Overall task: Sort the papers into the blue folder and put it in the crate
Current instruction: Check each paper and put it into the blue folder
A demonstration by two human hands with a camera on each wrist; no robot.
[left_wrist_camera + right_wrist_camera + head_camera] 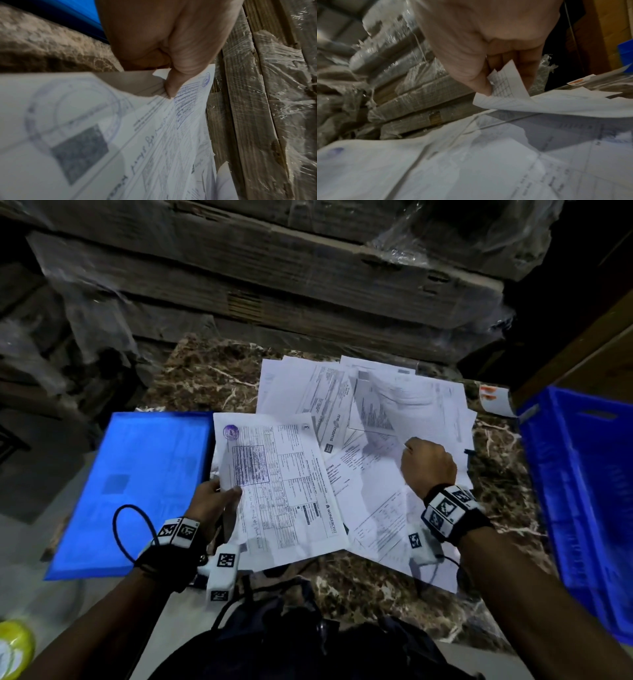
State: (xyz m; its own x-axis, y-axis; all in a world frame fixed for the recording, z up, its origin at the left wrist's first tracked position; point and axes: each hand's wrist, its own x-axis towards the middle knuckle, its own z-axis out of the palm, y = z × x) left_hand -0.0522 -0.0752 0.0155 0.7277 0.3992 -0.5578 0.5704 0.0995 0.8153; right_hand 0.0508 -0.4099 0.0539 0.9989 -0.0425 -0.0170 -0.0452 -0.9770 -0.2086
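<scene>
A blue folder [137, 491] lies flat at the left of the marble table [205, 378], its edge [89, 20] showing in the left wrist view. White printed papers [394, 412] are spread over the table's middle. My left hand [219, 494] pinches a stamped form [281, 484] between thumb and fingers; the same stamped form [185, 105] shows under the thumb of my left hand [169, 88]. My right hand [428, 463] pinches the corner of a loose sheet [387, 446]. That sheet's lifted, gridded corner [503, 83] sits between the thumb and fingers of my right hand [489, 86]. A blue crate [582, 491] stands at the right.
Plastic-wrapped cardboard boxes [274, 268] are stacked behind the table. A small white label with orange marks [495, 400] lies near the crate. A dark bag [308, 642] sits at the near edge. A yellow-green object [15, 645] is at the lower left.
</scene>
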